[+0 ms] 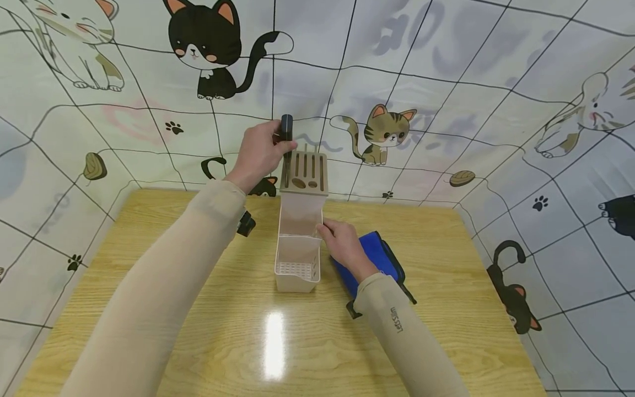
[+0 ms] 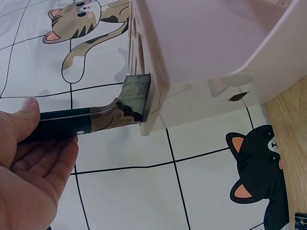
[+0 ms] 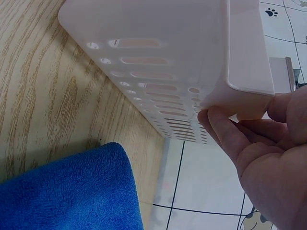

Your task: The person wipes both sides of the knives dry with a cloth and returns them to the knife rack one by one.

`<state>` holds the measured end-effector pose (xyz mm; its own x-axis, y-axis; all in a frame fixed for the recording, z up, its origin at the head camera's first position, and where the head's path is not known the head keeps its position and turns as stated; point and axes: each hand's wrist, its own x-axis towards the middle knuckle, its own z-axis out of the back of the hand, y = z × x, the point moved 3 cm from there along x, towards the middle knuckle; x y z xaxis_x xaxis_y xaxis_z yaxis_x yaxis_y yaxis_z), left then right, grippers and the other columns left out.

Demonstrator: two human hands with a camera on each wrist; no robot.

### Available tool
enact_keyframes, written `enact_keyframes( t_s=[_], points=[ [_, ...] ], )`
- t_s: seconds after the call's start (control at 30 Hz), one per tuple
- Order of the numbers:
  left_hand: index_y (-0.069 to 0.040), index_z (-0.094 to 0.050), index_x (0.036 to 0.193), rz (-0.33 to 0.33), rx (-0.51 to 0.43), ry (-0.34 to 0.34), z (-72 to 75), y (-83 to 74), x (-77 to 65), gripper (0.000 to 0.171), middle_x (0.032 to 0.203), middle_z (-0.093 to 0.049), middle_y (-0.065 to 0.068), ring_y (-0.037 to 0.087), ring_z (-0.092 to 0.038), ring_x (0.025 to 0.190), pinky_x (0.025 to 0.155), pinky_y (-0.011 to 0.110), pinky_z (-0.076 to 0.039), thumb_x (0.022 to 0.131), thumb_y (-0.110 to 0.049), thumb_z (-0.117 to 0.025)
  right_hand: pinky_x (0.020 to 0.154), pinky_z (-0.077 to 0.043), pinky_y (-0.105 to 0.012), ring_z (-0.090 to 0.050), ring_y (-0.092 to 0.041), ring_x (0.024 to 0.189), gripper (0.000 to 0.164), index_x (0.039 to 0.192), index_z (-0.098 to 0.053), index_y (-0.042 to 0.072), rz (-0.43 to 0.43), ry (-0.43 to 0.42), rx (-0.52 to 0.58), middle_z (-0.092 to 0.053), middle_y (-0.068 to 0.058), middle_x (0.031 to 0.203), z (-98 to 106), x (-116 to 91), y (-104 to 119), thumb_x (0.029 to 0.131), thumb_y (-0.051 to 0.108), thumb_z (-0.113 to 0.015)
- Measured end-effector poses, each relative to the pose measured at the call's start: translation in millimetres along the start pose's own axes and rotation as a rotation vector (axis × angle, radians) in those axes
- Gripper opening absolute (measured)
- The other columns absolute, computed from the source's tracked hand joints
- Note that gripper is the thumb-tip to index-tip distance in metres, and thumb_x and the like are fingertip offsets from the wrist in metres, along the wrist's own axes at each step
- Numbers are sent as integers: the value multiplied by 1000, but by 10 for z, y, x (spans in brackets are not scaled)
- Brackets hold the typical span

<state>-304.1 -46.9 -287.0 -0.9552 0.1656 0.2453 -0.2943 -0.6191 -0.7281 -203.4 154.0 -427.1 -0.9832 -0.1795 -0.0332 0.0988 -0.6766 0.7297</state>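
Note:
A pale plastic knife holder [image 1: 297, 284] stands on the table, with a beige slotted top [image 1: 317, 190] at its back and an open basket section in front. My left hand [image 1: 260, 154] holds the dark handle of a knife [image 2: 67, 122] between thumb and fingers. The knife points down into the leftmost slot, its blade mostly hidden inside the holder; only the metal near the handle shows in the left wrist view. With thumb and fingers, my right hand [image 3: 268, 153] pinches the rim on the holder's right side.
A folded blue cloth [image 1: 374, 253] with black edging lies right of the holder, partly under my right forearm. Some small black object [image 1: 245, 224] shows beside my left sleeve. Behind the wooden table [image 1: 208, 331] hangs a cat-patterned curtain [image 1: 317, 71].

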Motion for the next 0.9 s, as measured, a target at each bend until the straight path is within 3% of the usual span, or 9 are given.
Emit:
enact_keyframes(
  t_s=[0.1, 0.23, 0.4, 0.77, 0.9],
  points=[
    [-7, -61, 102, 2, 2, 2, -6, -5, 3, 22, 101, -69, 10, 22, -63, 91, 76, 35, -48, 94, -26, -66, 66, -39, -33, -28, -15, 53, 37, 137, -57, 15, 5, -1, -2, -55, -14, 72, 0, 3, 7, 104, 28, -47],
    [-6, -62, 106, 8, 3, 6, -12, -13, 6, 23, 105, -69, 10, 22, -64, 95, 78, 35, -49, 94, -26, -66, 62, -38, -31, -26, -14, 52, 35, 135, -58, 14, 8, -4, -1, -48, -5, 64, -3, 12, 6, 104, 27, -47],
    [-6, -62, 108, 12, -6, 9, -16, -16, 2, 24, 107, -69, 11, 23, -65, 97, 79, 35, -51, 94, -25, -66, 51, -27, -31, -22, -14, 49, 32, 125, -65, 12, 15, -8, 3, -29, 1, 54, -10, 21, 3, 104, 27, -46],
    [-6, -63, 105, 16, -35, -13, 1, -8, 30, 22, 106, -70, 11, 22, -65, 96, 78, 34, -50, 94, -24, -66, 51, -27, -30, -22, -13, 48, 33, 128, -63, 11, 21, -8, -8, -29, 2, 54, -5, 17, 4, 104, 26, -47],
    [-6, -63, 108, 14, -37, -10, -13, 0, 46, 23, 109, -69, 11, 22, -65, 99, 81, 35, -51, 94, -23, -65, 54, -31, -30, -24, -13, 49, 34, 133, -60, 13, 13, -8, -10, -36, 0, 56, -10, 17, 3, 104, 26, -47]
  ],
)
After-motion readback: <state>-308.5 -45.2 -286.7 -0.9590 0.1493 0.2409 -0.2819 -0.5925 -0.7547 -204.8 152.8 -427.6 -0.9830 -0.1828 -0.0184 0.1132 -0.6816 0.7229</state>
